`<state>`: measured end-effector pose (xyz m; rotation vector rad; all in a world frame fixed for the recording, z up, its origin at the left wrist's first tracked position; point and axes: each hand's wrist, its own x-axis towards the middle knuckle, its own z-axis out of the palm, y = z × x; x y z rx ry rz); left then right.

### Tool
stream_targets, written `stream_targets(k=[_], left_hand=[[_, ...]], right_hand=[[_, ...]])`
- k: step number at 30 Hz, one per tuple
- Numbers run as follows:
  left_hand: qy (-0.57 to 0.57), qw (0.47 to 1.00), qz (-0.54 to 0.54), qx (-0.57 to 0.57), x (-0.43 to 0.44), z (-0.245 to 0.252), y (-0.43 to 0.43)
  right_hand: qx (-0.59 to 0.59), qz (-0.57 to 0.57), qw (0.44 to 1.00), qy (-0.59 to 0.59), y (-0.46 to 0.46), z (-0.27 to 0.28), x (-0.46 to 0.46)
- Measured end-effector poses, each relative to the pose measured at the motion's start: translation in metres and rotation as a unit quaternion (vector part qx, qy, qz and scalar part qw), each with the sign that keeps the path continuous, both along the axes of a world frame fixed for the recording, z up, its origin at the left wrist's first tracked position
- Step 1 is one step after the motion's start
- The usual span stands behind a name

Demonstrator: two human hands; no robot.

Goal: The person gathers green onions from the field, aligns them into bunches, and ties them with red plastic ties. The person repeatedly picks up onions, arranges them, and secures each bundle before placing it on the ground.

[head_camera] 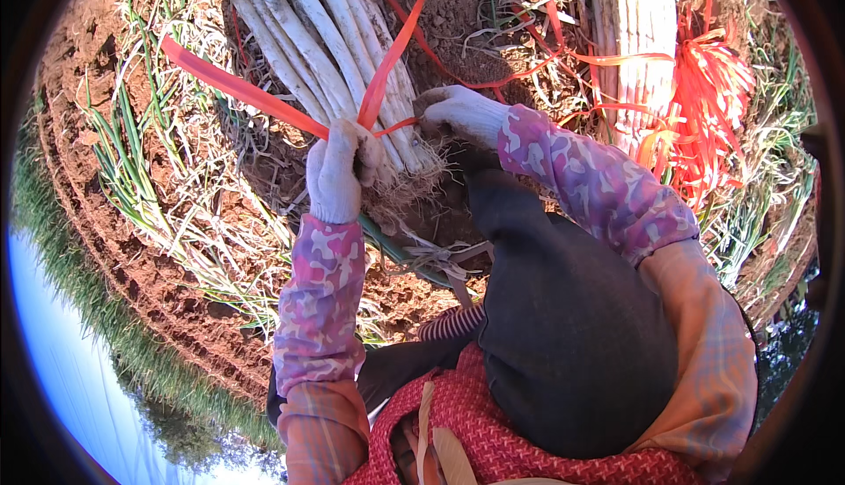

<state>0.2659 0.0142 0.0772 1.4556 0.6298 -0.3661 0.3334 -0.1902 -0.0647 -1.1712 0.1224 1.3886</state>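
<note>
A bundle of long white scallion or leek stalks (330, 43) lies on the soil before me, its roots (412, 181) towards my body. My left hand (340, 161), in a white knit glove, is closed on a red plastic strap (244, 92) at the bundle's left side near the roots. Two loose lengths of the strap stick out above that hand. On the bundle's right side, my right hand (462, 114), gloved too, pinches a short taut stretch of red strap (397, 126) that runs across the stalks. Its fingertips are partly in shadow.
A second stalk bundle (637, 36), with red strap around it, lies at the upper right. Beside it is a heap of red straps (709, 102). Loose green leaves (129, 155) and dry leaf scraps cover the reddish soil. My dark-clothed knee (574, 313) rises below the right hand.
</note>
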Motion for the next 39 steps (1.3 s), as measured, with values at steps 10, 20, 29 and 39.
stream_targets(k=[10,20,29,39], left_hand=[[0.038,0.997,0.051,-0.053,0.002,-0.01,0.015],[0.04,0.998,0.042,-0.027,0.006,0.003,0.002],[0.024,0.999,0.026,-0.039,0.009,0.002,0.007],[0.045,0.998,0.004,-0.035,0.019,0.015,0.009]], right_hand=[[-0.101,-0.022,0.969,-0.223,-0.023,0.067,-0.03],[0.047,0.419,0.798,-0.43,0.03,0.036,-0.055],[0.135,0.395,0.881,-0.224,0.063,0.086,-0.082],[0.167,0.342,0.897,-0.226,0.082,0.054,-0.1]])
